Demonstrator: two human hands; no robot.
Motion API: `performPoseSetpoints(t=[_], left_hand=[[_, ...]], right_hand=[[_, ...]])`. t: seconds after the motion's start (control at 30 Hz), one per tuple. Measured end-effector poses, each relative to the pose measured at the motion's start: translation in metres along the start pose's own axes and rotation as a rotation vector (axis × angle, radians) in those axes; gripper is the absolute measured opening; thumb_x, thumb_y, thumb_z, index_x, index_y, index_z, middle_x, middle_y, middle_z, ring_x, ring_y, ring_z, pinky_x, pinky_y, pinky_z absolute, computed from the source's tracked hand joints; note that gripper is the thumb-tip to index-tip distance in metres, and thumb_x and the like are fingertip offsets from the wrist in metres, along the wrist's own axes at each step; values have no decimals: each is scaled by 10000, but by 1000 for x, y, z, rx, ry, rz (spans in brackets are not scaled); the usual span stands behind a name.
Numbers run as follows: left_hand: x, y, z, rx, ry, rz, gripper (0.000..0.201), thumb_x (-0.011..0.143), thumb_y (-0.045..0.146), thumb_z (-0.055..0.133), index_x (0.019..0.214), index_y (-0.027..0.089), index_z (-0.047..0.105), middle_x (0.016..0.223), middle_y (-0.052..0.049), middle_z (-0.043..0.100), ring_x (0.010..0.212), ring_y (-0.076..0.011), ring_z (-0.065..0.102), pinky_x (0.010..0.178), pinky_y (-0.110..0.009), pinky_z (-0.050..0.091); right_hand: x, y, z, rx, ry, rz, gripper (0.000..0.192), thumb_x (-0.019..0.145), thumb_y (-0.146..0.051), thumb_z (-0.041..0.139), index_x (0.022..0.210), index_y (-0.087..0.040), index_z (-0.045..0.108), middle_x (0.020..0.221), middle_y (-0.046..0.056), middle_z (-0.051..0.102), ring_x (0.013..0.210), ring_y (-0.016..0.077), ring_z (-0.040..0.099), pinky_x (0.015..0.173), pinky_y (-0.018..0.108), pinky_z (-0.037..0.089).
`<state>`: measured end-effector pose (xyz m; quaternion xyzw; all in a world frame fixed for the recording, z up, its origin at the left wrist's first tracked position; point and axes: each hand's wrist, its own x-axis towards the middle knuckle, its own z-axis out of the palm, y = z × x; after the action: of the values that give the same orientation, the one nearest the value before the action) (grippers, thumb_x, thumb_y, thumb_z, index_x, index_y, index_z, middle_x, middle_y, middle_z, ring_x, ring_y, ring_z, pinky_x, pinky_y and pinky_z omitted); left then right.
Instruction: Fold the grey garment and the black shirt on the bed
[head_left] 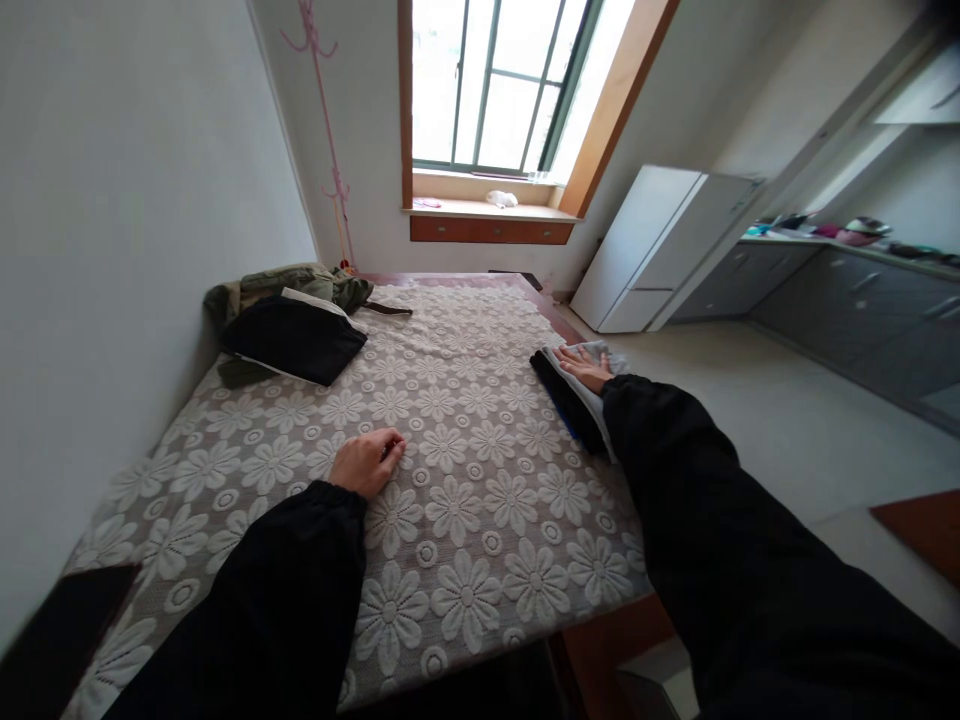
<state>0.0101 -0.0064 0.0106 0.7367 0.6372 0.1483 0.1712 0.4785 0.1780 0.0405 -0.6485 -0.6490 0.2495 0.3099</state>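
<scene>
The folded grey cloth (596, 405) lies on folded black cloth (564, 395) at the right edge of the surface (553, 318). My right hand (587, 369) rests flat on it, fingers spread, gripping nothing. My left hand (367, 462) is curled closed on the floral lace tablecloth (454, 508), visibly holding nothing. Far left, black fabric (296, 338) covers an olive garment (341, 285).

grey cloth (599, 349) | folded, flat | atop folded black cloth (568, 400), blue edge (571, 432) showing | right side of tablecloth (454, 508)
</scene>
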Motion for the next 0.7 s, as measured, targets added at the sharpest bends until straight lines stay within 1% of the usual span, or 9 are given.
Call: performPoseSetpoints(t=[0.13,0.23,0.3,0.43,0.5,0.53,0.6,0.63,0.7], left_hand=[[0,1,0,1,-10,-8,273,960,453,481,1019,287,689,1013,-3,761,884,-204,684,751,-302,431],[1,0,0,-1,-6,-10,277,965,451,477,1026,284,690,1002,-7,763,887,-204,686,748,-298,431],[0,0,0,-7,-4,0,281,967,452,478,1032,281,692,1000,-10,764,885,-206,686,750,-298,431],[0,-2,0,-28,3,20,276,967,433,490,1042,277,705,1024,-19,763,881,-203,688,763,-299,442],[0,-3,1,-35,12,25,276,964,423,499,1054,277,715,1037,-25,762,888,-204,690,779,-300,452],[0,-3,1,-38,16,27,276,962,420,503,1059,276,719,1043,-28,761,894,-205,691,787,-301,456],[-1,-3,2,-40,20,28,278,961,415,507,1061,273,724,1052,-32,762,908,-209,693,800,-304,461],[-1,-3,2,-41,21,27,278,961,414,507,1059,273,726,1052,-33,763,915,-209,693,806,-304,463],[-2,-3,2,-41,24,28,276,962,413,508,1052,272,728,1053,-31,765,928,-210,694,816,-304,464]], right_hand=[[6,16,2,-116,-80,17,429,853,-379,691,1270,-275,690,1529,16,529,1548,298,171,1180,582,-171],[9,18,-2,-204,-135,10,485,918,-427,582,1383,-296,619,1597,0,431,1561,298,122,1176,590,-187],[8,17,-2,-267,-168,0,530,953,-452,483,1462,-317,547,1630,-8,370,1566,307,92,1174,626,-179],[6,16,0,-528,-248,-18,621,1001,-481,233,1596,-333,331,1686,-14,225,1568,323,47,1179,717,-60],[4,16,2,-653,-265,-31,638,1011,-467,156,1618,-312,276,1693,-2,199,1566,334,64,1178,739,14],[4,15,3,-681,-254,-44,637,1015,-458,153,1615,-296,291,1687,17,222,1562,345,95,1174,745,50],[2,9,3,-669,-192,-80,613,1013,-444,226,1564,-256,420,1641,86,345,1531,381,218,1155,751,137],[2,4,2,-660,-157,-100,590,1006,-439,277,1514,-239,503,1596,123,422,1497,396,301,1139,743,197],[3,-13,0,-644,-39,-151,522,986,-427,373,1332,-187,681,1436,195,592,1365,394,502,1093,686,331]])
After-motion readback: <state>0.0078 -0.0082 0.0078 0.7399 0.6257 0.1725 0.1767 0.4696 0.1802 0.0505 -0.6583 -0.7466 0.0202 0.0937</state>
